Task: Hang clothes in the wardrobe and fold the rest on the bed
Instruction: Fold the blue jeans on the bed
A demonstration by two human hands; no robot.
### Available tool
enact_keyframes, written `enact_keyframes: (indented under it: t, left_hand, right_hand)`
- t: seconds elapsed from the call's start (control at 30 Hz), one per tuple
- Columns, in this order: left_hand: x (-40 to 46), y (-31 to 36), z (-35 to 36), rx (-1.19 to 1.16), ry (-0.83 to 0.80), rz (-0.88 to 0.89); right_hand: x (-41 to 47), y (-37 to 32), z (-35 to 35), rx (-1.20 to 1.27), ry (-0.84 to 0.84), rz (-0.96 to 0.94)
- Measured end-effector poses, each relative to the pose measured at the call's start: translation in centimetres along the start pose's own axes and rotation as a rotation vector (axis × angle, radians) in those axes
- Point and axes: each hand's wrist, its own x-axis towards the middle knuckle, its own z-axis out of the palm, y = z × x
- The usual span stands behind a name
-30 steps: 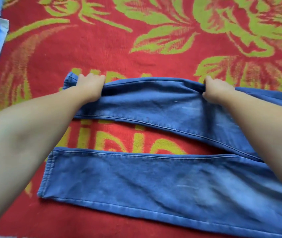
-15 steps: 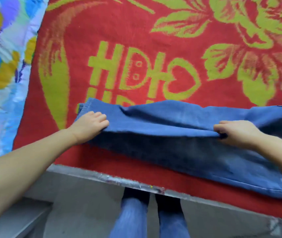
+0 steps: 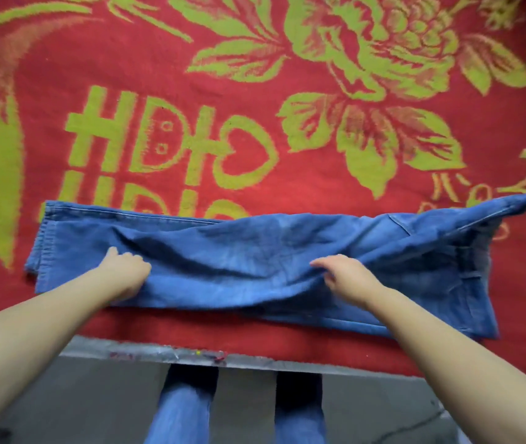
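Note:
A pair of blue jeans (image 3: 255, 257) lies across the red blanket (image 3: 255, 91) near the bed's front edge. It is folded lengthwise with one leg on top of the other, hems to the left and waist to the right, and the top layer is wrinkled. My left hand (image 3: 127, 270) is on the upper leg near the hem end, its fingers curled into the denim. My right hand (image 3: 344, 274) rests on the middle of the jeans with loose fingers pointing left.
The red blanket carries green flowers and lettering and covers the whole bed. The bed's grey front edge (image 3: 175, 354) runs below the jeans. Beneath it are a grey floor and my own legs (image 3: 184, 408) in blue trousers.
The far leg has been pulled toward me and laid over the near leg. Both hands came down with it, and the right hand has loosened its pinch.

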Motion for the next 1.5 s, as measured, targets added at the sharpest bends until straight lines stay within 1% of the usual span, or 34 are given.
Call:
enact_keyframes:
  t: [0.13,0.17,0.2,0.27,0.3,0.33,0.37,0.43,0.5,0.53,0.6,0.63,0.67,0.7,0.73,0.77,0.8,0.83,0.87,0.9,0.93,1.03,1.07,1.1,1.13,1.17,1.2,1.23,1.27,1.3,1.37,1.43,1.47,1.5]
  left_hand:
    - [2.1,12.2,-12.9,-0.192,0.335,0.237]
    - [2.3,15.6,-16.0,-0.263,0.421,0.279]
    - [2.5,19.2,-18.9,-0.345,0.49,0.311]
    - [3.1,25.7,-23.6,-0.531,0.542,0.326]
    - [3.3,28.9,-25.5,-0.588,0.527,0.314]
    - [3.7,31.6,-26.8,-0.605,0.504,0.291]
    - [4.0,33.6,-27.7,-0.598,0.49,0.253]
    - [4.8,36.3,-28.8,-0.588,0.509,0.146]
    - [5.4,36.8,-28.9,-0.578,0.545,0.099]
    - [5.5,36.4,-28.6,-0.552,0.566,0.127]
    - [4.9,35.0,-27.2,-0.435,0.644,0.258]
    - [4.4,34.2,-26.3,-0.365,0.717,0.35]
    - [3.7,33.6,-25.2,-0.288,0.815,0.441]
    - [3.1,33.2,-24.2,-0.185,0.873,0.52]
    - [2.7,33.2,-23.0,-0.099,0.881,0.584]
    - [2.4,33.4,-21.5,-0.046,0.807,0.639]
    - [2.3,33.8,-20.4,0.008,0.665,0.67]
    - [2.5,34.5,-19.3,0.022,0.529,0.667]
    - [2.8,35.5,-18.1,-0.003,0.439,0.63]
    - [2.6,36.4,-17.5,-0.051,0.412,0.565]
    - [2.4,37.0,-17.3,-0.121,0.46,0.5]
    - [2.0,37.4,-16.9,-0.347,0.712,0.293]
    - [1.9,37.1,-16.4,-0.395,0.745,0.211]
    - [1.8,36.6,-15.9,-0.433,0.741,0.12]
    - [1.7,36.2,-15.4,-0.468,0.688,0.019]
    - [1.7,35.7,-15.1,-0.492,0.597,-0.079]
    - [1.7,35.3,-15.1,-0.508,0.478,-0.159]
    - [1.8,34.8,-15.1,-0.495,0.406,-0.207]
    - [2.0,34.2,-15.1,-0.458,0.399,-0.206]
    - [1.9,33.5,-15.1,-0.424,0.435,-0.152]
    - [2.0,31.5,-14.9,-0.311,0.523,0.035]
    - [1.3,29.8,-13.8,-0.227,0.513,0.171]
    - [1.1,29.5,-13.4,-0.242,0.466,0.212]
    - [1.0,29.6,-12.8,-0.318,0.434,0.221]
  right_hand:
    - [-3.6,11.8,-5.4,-0.103,0.401,0.133]
    - [-4.2,14.9,-6.6,-0.174,0.437,0.179]
    - [-4.8,17.8,-7.6,-0.263,0.408,0.241]
    - [-5.2,22.9,-9.5,-0.408,0.241,0.355]
    - [-5.5,25.1,-10.2,-0.486,0.142,0.397]
    - [-5.6,26.9,-10.6,-0.543,0.087,0.41]
    - [-5.7,28.3,-10.8,-0.575,0.086,0.411]
    - [-5.7,30.3,-11.5,-0.57,0.2,0.371]
    - [-5.7,31.4,-11.7,-0.497,0.308,0.279]
    - [-6.2,31.5,-11.7,-0.419,0.328,0.217]
    - [-8.2,31.3,-11.0,-0.262,0.299,0.081]
    - [-9.5,31.2,-10.1,-0.243,0.268,0.005]
    - [-11.1,31.2,-8.7,-0.272,0.224,-0.066]
    - [-12.7,31.3,-6.9,-0.333,0.163,-0.127]
    - [-14.3,31.3,-4.8,-0.39,0.072,-0.175]
    - [-15.5,31.3,-2.6,-0.408,-0.042,-0.195]
    - [-16.4,31.3,-0.4,-0.387,-0.155,-0.191]
    - [-16.8,31.4,1.6,-0.34,-0.254,-0.169]
    - [-16.9,31.8,3.2,-0.27,-0.33,-0.123]
    - [-16.8,32.5,4.2,-0.159,-0.34,-0.051]
    - [-16.4,33.4,4.8,-0.012,-0.229,0.038]
    - [-15.6,37.3,5.3,0.396,0.396,0.435]
    - [-15.4,38.0,5.3,0.536,0.462,0.581]
    - [-15.0,38.3,5.5,0.717,0.404,0.7]
    - [-14.4,38.0,5.9,0.906,0.296,0.755]
    - [-13.6,37.5,6.4,1.053,0.214,0.761]
    - [-12.9,36.9,6.8,1.133,0.187,0.749]
    - [-12.3,36.4,6.8,1.132,0.199,0.742]
    - [-11.9,36.2,6.6,1.076,0.242,0.738]
    - [-11.8,36.2,6.2,0.976,0.298,0.741]
    - [-12.2,37.2,5.4,0.776,0.396,0.771]
    - [-12.9,38.1,5.2,0.66,0.36,0.831]
    - [-13.1,38.3,5.4,0.629,0.313,0.877]
    - [-13.1,38.0,5.4,0.588,0.281,0.918]
